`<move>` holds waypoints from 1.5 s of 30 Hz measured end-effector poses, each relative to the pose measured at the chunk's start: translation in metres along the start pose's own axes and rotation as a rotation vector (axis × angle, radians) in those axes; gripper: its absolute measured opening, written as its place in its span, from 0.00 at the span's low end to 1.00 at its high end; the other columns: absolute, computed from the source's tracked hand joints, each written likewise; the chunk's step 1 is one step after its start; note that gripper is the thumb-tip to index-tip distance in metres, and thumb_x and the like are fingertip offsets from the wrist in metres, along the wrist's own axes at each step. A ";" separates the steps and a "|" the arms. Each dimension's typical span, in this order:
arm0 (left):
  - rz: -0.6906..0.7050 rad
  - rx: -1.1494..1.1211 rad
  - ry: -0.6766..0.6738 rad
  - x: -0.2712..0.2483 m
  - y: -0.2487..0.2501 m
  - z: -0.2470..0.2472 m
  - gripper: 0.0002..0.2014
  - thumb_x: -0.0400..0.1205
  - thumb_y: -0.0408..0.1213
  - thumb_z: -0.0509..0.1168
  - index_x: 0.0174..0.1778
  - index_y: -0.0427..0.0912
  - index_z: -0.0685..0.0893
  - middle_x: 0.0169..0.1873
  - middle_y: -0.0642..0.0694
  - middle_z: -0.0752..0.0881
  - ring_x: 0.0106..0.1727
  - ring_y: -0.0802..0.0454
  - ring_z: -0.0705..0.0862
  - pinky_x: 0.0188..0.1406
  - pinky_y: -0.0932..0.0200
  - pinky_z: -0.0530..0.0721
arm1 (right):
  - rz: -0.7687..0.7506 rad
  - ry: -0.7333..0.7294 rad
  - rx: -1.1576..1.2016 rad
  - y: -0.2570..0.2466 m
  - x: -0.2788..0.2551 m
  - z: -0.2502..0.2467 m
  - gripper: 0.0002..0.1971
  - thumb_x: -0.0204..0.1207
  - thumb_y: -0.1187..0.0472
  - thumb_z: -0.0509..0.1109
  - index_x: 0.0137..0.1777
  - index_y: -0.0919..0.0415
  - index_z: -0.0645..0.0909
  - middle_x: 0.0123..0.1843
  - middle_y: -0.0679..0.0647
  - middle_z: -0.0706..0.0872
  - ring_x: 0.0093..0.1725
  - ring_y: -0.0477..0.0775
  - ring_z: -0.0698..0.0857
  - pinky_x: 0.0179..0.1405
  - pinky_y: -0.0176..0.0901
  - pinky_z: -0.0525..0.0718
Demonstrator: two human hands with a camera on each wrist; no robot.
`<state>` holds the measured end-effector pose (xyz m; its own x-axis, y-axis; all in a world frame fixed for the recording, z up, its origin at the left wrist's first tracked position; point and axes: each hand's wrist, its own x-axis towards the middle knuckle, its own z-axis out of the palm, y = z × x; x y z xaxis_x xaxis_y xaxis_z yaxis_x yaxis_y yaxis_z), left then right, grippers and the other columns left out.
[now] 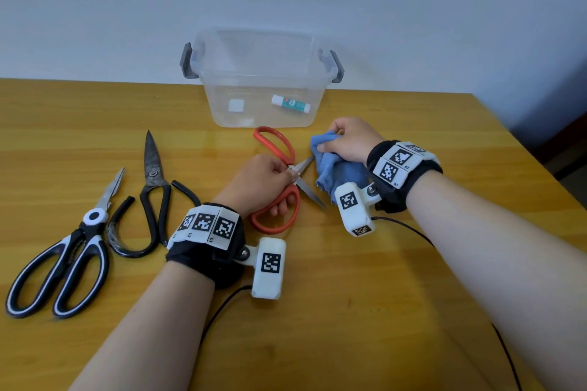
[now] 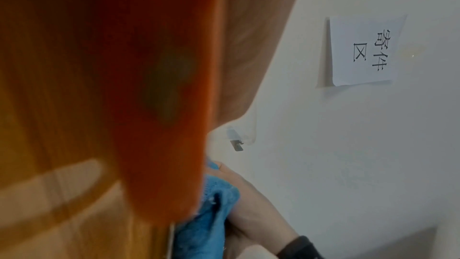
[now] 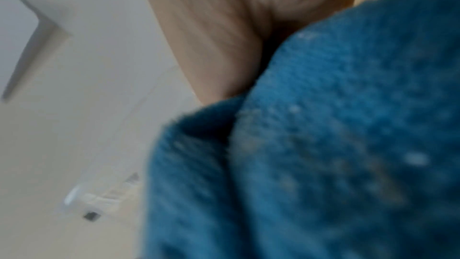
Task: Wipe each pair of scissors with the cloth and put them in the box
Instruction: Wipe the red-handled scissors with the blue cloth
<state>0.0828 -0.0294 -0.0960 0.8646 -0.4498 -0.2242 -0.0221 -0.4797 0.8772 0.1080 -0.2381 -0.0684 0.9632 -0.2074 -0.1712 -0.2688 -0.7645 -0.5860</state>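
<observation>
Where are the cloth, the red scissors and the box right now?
cloth [image 1: 333,165], head view, bunched middle.
red scissors [image 1: 275,140], head view, upper handle loop.
box [image 1: 263,79], head view, clear front wall.

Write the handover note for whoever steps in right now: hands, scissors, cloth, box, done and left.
Left hand: grips the red-handled scissors at the pivot, blades spread open, held just above the table.
Right hand: holds the bunched blue cloth against the upper blade.
Box: clear, open, at the far edge; it holds a glue stick and small white bits, no scissors.
Waiting on the left: black-and-white scissors and black iron shears.
Done: nothing boxed yet.
Left: finish wiping the red pair, box it, then wipe and box the other two.
</observation>
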 end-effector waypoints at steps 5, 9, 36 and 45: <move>-0.001 -0.120 0.062 0.000 0.000 0.001 0.15 0.91 0.39 0.63 0.40 0.36 0.82 0.24 0.42 0.87 0.15 0.52 0.76 0.13 0.64 0.71 | -0.286 0.138 0.038 -0.021 -0.024 -0.007 0.09 0.73 0.61 0.80 0.51 0.54 0.85 0.47 0.48 0.88 0.44 0.45 0.83 0.34 0.30 0.77; 0.044 -0.190 0.073 -0.001 -0.001 0.001 0.12 0.91 0.36 0.62 0.43 0.36 0.81 0.23 0.42 0.85 0.14 0.51 0.74 0.11 0.64 0.69 | -0.423 -0.066 -0.195 -0.035 -0.046 -0.011 0.10 0.72 0.60 0.79 0.52 0.47 0.91 0.48 0.42 0.91 0.50 0.45 0.86 0.47 0.41 0.83; 0.193 -0.097 0.172 -0.002 -0.012 -0.010 0.07 0.89 0.37 0.65 0.51 0.38 0.86 0.23 0.36 0.84 0.16 0.41 0.76 0.13 0.61 0.71 | -0.435 -0.135 0.614 0.002 -0.032 0.033 0.09 0.74 0.63 0.82 0.51 0.49 0.93 0.45 0.42 0.94 0.49 0.41 0.90 0.44 0.32 0.84; 0.220 -0.117 0.123 -0.002 -0.014 -0.010 0.13 0.91 0.36 0.63 0.47 0.29 0.80 0.16 0.40 0.77 0.11 0.48 0.70 0.11 0.63 0.66 | -0.269 0.069 0.831 0.007 -0.025 0.046 0.05 0.76 0.62 0.81 0.45 0.49 0.91 0.37 0.51 0.91 0.33 0.51 0.87 0.24 0.41 0.81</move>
<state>0.0865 -0.0141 -0.1040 0.9000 -0.4353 0.0245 -0.1643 -0.2865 0.9439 0.0818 -0.2103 -0.1049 0.9860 -0.1415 0.0881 0.0735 -0.1057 -0.9917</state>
